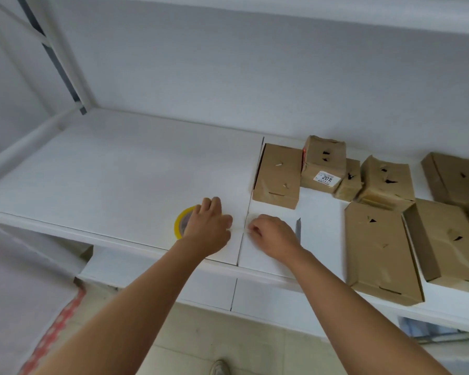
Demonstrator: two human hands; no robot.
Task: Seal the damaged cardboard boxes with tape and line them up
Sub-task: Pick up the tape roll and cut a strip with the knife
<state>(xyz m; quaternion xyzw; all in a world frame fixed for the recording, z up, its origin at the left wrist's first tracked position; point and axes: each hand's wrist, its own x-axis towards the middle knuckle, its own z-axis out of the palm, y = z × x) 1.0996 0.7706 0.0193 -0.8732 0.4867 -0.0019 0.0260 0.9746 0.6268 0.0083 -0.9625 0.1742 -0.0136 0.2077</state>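
Over the front of the white shelf [114, 169], my left hand [207, 226] grips a roll of tape with a yellow rim [179, 221]. My right hand [272, 234] pinches the loose end of the tape, and a short clear strip stretches between the two hands. A grey knife [298, 228] lies on the shelf just right of my right hand. Several brown cardboard boxes with holes and tears sit to the right; the nearest are a flat box [278, 175] behind my right hand and a long box [381, 253] at the shelf's front edge.
A taller box with a white label [324, 165] stands at the back among the others. A seam [251, 201] splits the shelf boards between my hands. A white upright post [63, 58] rises at the back left. Below lie a lower shelf and tiled floor.
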